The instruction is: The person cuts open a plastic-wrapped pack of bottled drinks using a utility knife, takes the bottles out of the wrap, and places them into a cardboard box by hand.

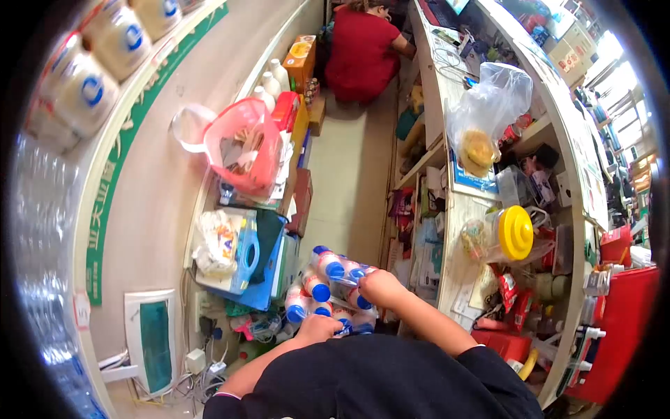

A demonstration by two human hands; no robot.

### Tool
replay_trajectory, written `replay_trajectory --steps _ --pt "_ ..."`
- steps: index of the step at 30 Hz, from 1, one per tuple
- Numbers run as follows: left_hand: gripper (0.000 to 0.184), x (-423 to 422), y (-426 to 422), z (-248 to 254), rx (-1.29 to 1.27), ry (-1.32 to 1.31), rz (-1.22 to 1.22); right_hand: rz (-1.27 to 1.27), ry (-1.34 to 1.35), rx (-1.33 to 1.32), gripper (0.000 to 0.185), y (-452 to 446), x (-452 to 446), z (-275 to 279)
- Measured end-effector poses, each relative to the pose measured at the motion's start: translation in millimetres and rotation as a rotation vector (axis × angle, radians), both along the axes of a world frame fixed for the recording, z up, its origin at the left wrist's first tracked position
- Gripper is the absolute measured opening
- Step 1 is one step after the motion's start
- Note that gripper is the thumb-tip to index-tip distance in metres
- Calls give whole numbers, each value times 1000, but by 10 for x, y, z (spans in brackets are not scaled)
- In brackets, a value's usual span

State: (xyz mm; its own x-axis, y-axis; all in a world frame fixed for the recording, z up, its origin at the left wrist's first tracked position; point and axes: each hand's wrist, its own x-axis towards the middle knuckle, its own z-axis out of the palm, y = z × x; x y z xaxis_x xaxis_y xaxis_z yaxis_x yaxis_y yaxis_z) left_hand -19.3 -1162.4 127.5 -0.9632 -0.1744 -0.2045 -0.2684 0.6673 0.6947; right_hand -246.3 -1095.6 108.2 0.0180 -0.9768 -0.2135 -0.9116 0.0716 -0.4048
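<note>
1. My right hand [380, 286] is curled up tight at the right end of a pack of bottles [319, 291]. It has hold of the pack, though I can't see all my fingertips.
2. My left hand [319, 328] is bent over the near side of the same pack. Its fingers are curled in on it too, and some of them are hidden.
3. The bottles are near me, in the middle, just in front of my black shirt [370, 380]. They are pale with blue caps, bunched close, and some tip different ways.
4. Past them, the bare floor [342, 188] runs far away between two rows of stuff.
5. Far off, a person in a red top [363, 56] is down low.
6. On the left there is a pink bag [246, 164] with things in it. Nearer is a blue folder [259, 296].
7. On the right, a jar with a yellow lid [516, 232] lies on the counter [457, 255]. Farther along sits a clear bag [502, 94].
</note>
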Motion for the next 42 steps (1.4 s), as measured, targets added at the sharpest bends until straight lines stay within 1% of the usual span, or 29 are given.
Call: replay_trajectory --steps 2,4,7,10,11,13,14,15,16,17,18,20,22,23,24,25,26,28,30,32,33,35,36,38,40,41,42 --pt "27 -126 -102 -7 -3 6 -1 29 -33 10 18 -118 -149 -14" --pt "31 -207 -168 1 19 5 46 -22 -54 39 17 -186 -230 18" --pt "35 -330 -286 29 39 -27 38 -65 -101 102 18 -262 -345 108" --pt "35 -426 -397 83 46 -60 6 -67 -112 98 19 -293 -411 86" --pt "35 -465 -425 78 44 -69 -34 -107 -122 95 19 -293 -427 76" --pt "35 -503 -467 31 2 -47 -37 -122 -152 160 20 -291 -438 76" --pt "33 -543 -501 13 45 21 -46 -223 -176 122 20 -258 -439 181" --pt "31 -613 -528 53 53 28 -42 -236 -211 116 20 -237 -472 70" --pt "29 -647 -615 139 102 61 -29 -323 -232 92 19 -290 -461 339" --pt "27 -706 -622 140 101 31 -48 -434 -299 49 19 -217 -458 264" --pt "26 -794 -655 223 58 5 -126 -462 -282 15 20 -176 -477 337" --pt "25 -883 -672 226 60 58 -208 -535 -296 -119 18 -10 -473 325" --pt "25 -1013 -672 315 79 127 -311 -644 -290 -196 22 174 -432 430" --pt "25 -1079 -855 610 161 185 -357 -656 -226 -242 20 53 -429 770" --pt "25 -1157 -803 687 147 200 -437 -703 -196 -253 20 171 -401 849" --pt "27 -1219 -809 776 162 275 -508 -721 -178 -280 21 229 -386 1025" --pt "27 -1292 -784 878 160 279 -542 -736 -161 -308 21 324 -377 1181" --pt "27 -1400 -746 1116 231 397 -763 -740 -74 -332 20 483 -317 1482" --pt "28 -1477 -687 1400 308 439 -819 -773 -26 -321 17 599 -245 1889" --pt "29 -1520 -516 1585 476 533 -954 -794 40 -412 17 834 -93 2100" --pt "28 -1537 -424 1655 454 547 -1005 -808 56 -415 17 956 -16 2171" --pt "27 -1571 -248 1659 478 571 -1066 -915 119 -390 16 1162 188 2291" --pt "27 -1595 -161 1649 497 584 -1112 -915 137 -380 16 1275 268 2301" --pt "24 -1679 16 1636 531 588 -1125 -1059 144 -403 16 1511 369 2238" --pt "21 -1790 237 1627 571 522 -1211 -1112 163 -443 18 1729 405 2223" --pt "18 -1857 339 1627 538 480 -1267 -1157 158 -453 19 1820 415 2248" --pt "18 -1924 451 1630 555 482 -1268 -1162 162 -438 19 1923 393 2275"
